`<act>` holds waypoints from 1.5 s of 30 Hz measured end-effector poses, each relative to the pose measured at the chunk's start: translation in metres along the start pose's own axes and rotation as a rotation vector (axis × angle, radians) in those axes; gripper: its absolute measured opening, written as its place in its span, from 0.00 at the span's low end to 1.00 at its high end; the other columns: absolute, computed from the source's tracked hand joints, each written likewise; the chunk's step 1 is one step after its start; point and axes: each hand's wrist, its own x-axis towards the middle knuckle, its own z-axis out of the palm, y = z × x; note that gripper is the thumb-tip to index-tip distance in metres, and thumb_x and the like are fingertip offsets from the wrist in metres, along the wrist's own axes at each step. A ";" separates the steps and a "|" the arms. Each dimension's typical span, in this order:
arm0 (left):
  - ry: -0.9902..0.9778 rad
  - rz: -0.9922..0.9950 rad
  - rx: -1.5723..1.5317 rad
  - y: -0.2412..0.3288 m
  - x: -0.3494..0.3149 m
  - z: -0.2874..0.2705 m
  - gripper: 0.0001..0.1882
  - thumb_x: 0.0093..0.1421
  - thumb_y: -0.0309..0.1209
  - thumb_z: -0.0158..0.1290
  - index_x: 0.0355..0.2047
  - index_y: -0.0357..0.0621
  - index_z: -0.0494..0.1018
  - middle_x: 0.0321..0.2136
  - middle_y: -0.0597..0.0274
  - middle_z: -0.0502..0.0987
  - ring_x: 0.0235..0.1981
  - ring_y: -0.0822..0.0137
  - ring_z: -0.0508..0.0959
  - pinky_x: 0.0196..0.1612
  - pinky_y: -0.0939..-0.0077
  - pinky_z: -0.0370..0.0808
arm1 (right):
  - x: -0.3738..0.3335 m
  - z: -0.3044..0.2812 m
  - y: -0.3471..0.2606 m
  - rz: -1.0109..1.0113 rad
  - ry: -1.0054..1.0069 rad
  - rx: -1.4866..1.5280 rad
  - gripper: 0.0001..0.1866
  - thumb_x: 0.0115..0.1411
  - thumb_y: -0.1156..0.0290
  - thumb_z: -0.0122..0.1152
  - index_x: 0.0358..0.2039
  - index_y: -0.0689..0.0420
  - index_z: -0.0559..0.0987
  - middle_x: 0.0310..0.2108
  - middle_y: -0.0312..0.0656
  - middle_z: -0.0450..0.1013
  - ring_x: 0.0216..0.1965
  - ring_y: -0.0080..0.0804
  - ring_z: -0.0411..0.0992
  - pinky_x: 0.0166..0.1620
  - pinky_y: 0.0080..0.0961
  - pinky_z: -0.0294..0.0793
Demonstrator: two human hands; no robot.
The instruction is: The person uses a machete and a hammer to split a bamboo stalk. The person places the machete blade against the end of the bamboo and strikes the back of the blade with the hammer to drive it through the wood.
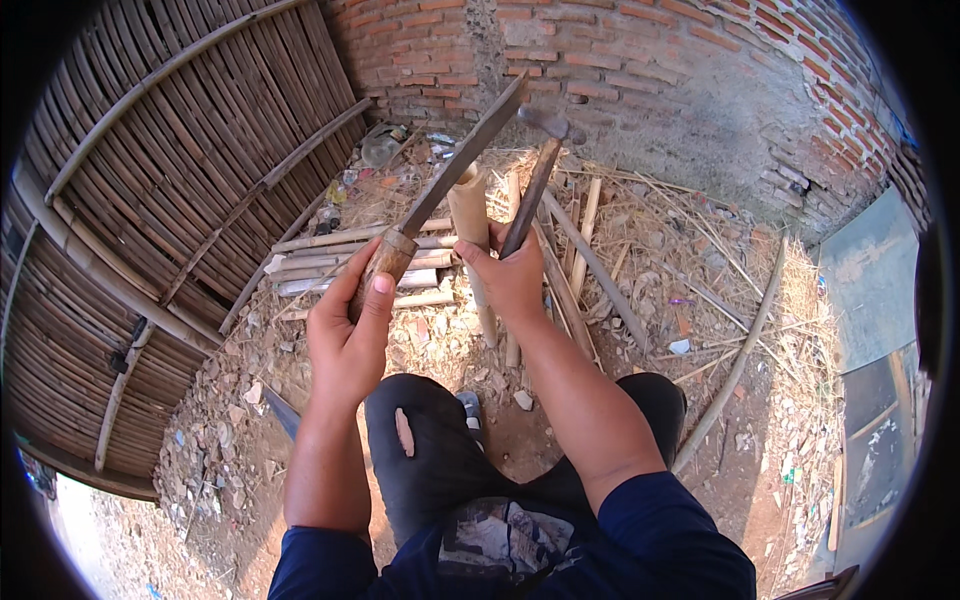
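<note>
My left hand (352,325) is wrapped round the wooden handle of a machete (463,155), whose long dark blade slants up to the right. My right hand (508,275) grips the dark handle of a hammer (530,195); its metal head points up and away from me. Between the two tools a pale bamboo piece (469,212) stands nearly upright, its hollow end on top. My right thumb lies against the bamboo, but I cannot tell whether the fingers behind also hold it. Part of the blade passes in front of the bamboo's top.
Cut bamboo lengths (430,262) lie in a row beyond my left hand. More poles and strips (600,265) lie to the right among straw and rubble. A slatted bamboo wall (180,130) stands left, a brick wall (620,60) behind. A long curved pole (745,355) lies right.
</note>
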 end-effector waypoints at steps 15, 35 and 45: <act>0.011 -0.051 0.128 0.011 0.012 -0.024 0.26 0.70 0.42 0.56 0.60 0.36 0.73 0.34 0.67 0.80 0.37 0.78 0.73 0.44 0.80 0.72 | 0.015 -0.126 -0.198 -0.467 -0.087 -0.791 0.26 0.70 0.48 0.59 0.50 0.61 0.78 0.21 0.37 0.71 0.24 0.25 0.67 0.30 0.28 0.67; 0.043 -0.011 0.210 0.026 -0.001 -0.016 0.25 0.69 0.42 0.57 0.59 0.37 0.75 0.24 0.70 0.74 0.30 0.79 0.71 0.36 0.80 0.71 | 0.033 -0.104 -0.215 -0.424 -0.246 -1.230 0.25 0.73 0.47 0.50 0.43 0.60 0.76 0.21 0.45 0.72 0.24 0.40 0.74 0.32 0.39 0.70; 0.024 -0.022 0.189 0.027 -0.006 -0.019 0.26 0.69 0.42 0.57 0.59 0.35 0.75 0.24 0.70 0.74 0.29 0.80 0.70 0.35 0.80 0.70 | 0.040 -0.093 -0.243 -0.594 -0.065 -1.029 0.23 0.73 0.48 0.49 0.42 0.59 0.75 0.24 0.48 0.75 0.25 0.51 0.74 0.32 0.45 0.72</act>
